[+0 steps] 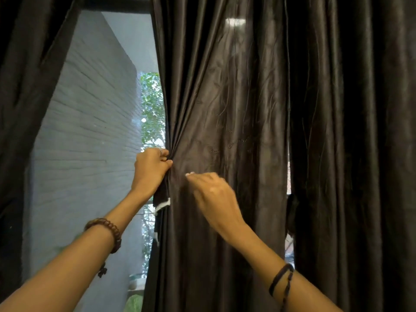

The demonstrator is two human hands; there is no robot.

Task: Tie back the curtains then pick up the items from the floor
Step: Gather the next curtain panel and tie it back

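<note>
dark curtain (225,109), hung in front of the window (94,122), is gripped at its bunched left edge by the left hand (150,167), while the blurred right hand (213,197) is held against the fabric, fingers loosely extended, grasping nothing.

Your forearms are bare, with no sleeves showing. On your left wrist you wear a brown wooden bead bracelet (105,233) with a small dark dangling charm (102,271). A thin silver ring (160,151) sits on your left hand (150,167). Your right wrist carries a black braided cord wristband (281,280), looped twice.
</note>
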